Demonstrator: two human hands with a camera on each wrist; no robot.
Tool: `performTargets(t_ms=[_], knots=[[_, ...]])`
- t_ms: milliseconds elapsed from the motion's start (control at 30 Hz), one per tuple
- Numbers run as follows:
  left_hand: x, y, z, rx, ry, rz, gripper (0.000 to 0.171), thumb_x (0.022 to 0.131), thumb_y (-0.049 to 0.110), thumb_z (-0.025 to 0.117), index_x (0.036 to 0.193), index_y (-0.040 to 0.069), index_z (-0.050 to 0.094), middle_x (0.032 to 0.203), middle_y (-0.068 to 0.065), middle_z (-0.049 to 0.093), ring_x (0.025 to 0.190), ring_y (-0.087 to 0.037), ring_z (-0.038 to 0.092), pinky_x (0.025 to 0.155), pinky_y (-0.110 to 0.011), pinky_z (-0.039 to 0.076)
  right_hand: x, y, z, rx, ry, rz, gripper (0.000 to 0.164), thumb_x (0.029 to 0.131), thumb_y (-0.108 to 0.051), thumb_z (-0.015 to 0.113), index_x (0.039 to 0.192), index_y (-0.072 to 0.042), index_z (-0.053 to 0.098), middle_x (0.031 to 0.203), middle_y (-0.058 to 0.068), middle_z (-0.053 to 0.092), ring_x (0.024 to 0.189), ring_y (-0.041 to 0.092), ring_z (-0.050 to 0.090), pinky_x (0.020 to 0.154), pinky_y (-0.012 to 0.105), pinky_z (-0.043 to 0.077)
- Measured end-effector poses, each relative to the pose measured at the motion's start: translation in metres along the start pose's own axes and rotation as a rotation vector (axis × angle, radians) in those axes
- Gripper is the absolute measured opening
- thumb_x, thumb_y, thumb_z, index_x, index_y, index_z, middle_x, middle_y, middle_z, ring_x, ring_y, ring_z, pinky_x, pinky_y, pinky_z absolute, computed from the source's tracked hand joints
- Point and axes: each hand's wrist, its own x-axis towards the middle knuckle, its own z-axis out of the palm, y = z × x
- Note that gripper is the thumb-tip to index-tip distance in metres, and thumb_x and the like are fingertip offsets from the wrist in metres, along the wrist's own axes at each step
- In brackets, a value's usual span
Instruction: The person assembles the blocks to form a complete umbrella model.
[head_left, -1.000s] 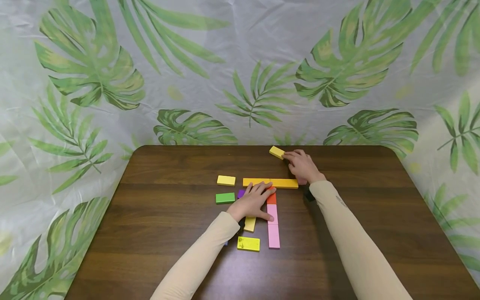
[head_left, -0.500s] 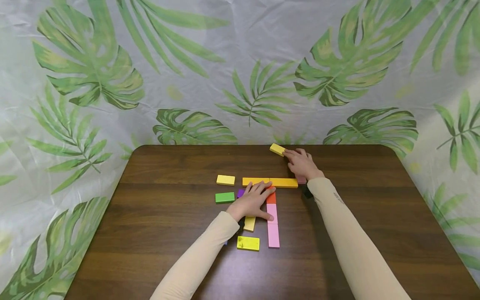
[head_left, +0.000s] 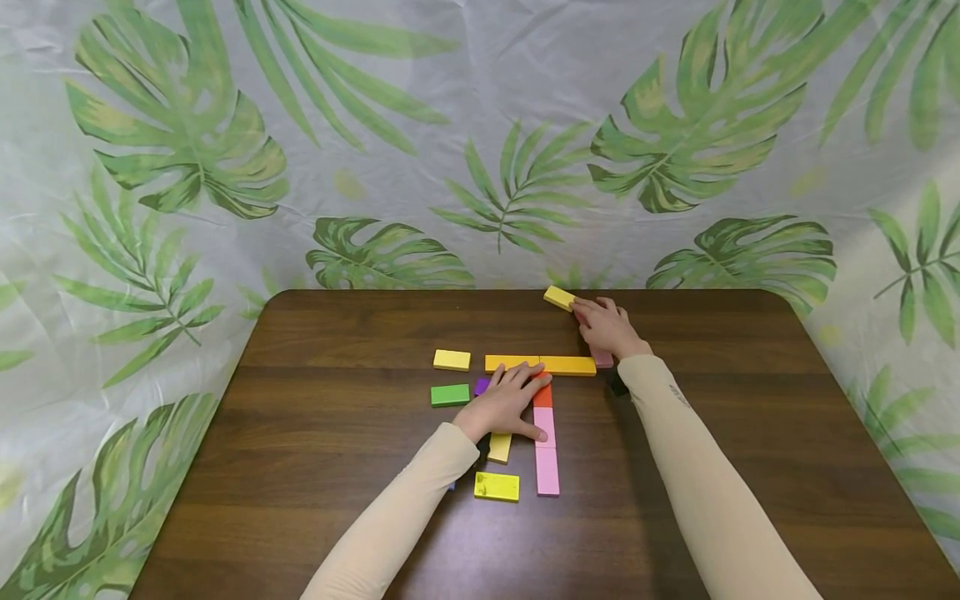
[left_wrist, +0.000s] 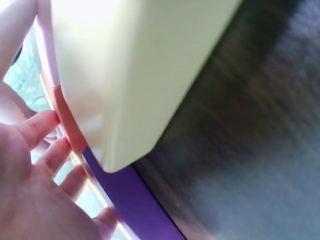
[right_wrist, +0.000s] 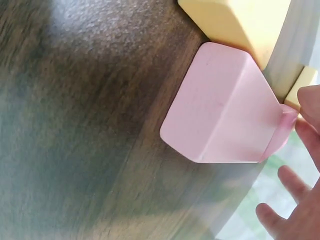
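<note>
My right hand (head_left: 606, 327) pinches the right end of a yellow block (head_left: 558, 297) near the table's far edge. Pink blocks lie partly under that hand; a pale pink block (right_wrist: 215, 105) is close in the right wrist view, with the thumb and finger beyond it. My left hand (head_left: 504, 406) is spread over the layout, fingers towards a red block (head_left: 542, 392) and the orange blocks (head_left: 567, 366), thumb on a pink block (head_left: 545, 427). A purple block (left_wrist: 132, 200) runs beside its fingertips. The left palm hides parts of several blocks.
To the left lie a yellow block (head_left: 452, 360) and a green block (head_left: 450, 395). Nearer me are a marked yellow block (head_left: 497, 487) and another pink block (head_left: 547, 472). A leaf-patterned cloth (head_left: 510, 167) hangs behind the wooden table (head_left: 337, 333).
My right hand and the yellow block have shifted slightly to the right and away from me. The left hand has stayed where it was.
</note>
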Motion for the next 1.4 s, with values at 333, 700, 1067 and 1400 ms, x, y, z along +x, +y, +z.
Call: performTargets(t_ms=[333, 700, 1067, 1400], knots=[[-0.0004, -0.0019, 0.0001, 0.0, 0.008, 0.002, 0.095, 0.079, 0.058, 0.069, 0.153, 0.018, 0.026, 0.158, -0.002, 0.015, 0.144, -0.024, 0.009, 0.114, -0.048, 0.002, 0.0002, 0.0045, 0.0036, 0.011, 0.108, 0.005, 0.052, 0.095, -0.014, 0.052, 0.144, 0.0, 0.04, 0.148, 0.02, 0.035, 0.133, 0.043, 0.027, 0.104, 0.062, 0.022], [0.0002, -0.0031, 0.0, -0.003, 0.011, 0.004, 0.095, 0.079, 0.057, 0.07, 0.153, 0.018, 0.026, 0.158, -0.003, 0.015, 0.144, -0.024, 0.01, 0.114, -0.049, 0.003, -0.0051, 0.0059, 0.006, 0.036, 0.119, -0.012, 0.051, 0.093, -0.01, 0.051, 0.142, -0.001, 0.044, 0.148, 0.019, 0.036, 0.133, 0.041, 0.028, 0.103, 0.063, 0.023], [-0.0007, -0.0021, -0.0008, -0.004, 0.005, 0.004, 0.095, 0.079, 0.057, 0.07, 0.153, 0.018, 0.025, 0.158, -0.002, 0.014, 0.145, -0.023, 0.009, 0.114, -0.048, 0.002, -0.003, 0.0065, 0.0064, 0.029, 0.122, -0.037, 0.049, 0.097, -0.011, 0.048, 0.145, -0.002, 0.039, 0.151, 0.017, 0.032, 0.136, 0.043, 0.023, 0.105, 0.063, 0.019], [0.0001, -0.0017, 0.0006, -0.005, -0.004, 0.005, 0.095, 0.079, 0.058, 0.069, 0.153, 0.018, 0.025, 0.159, -0.002, 0.013, 0.145, -0.023, 0.008, 0.114, -0.048, 0.001, -0.0028, 0.0066, 0.0071, 0.031, 0.088, -0.036, 0.048, 0.098, -0.01, 0.046, 0.145, -0.002, 0.039, 0.152, 0.017, 0.03, 0.138, 0.042, 0.018, 0.106, 0.064, 0.015]])
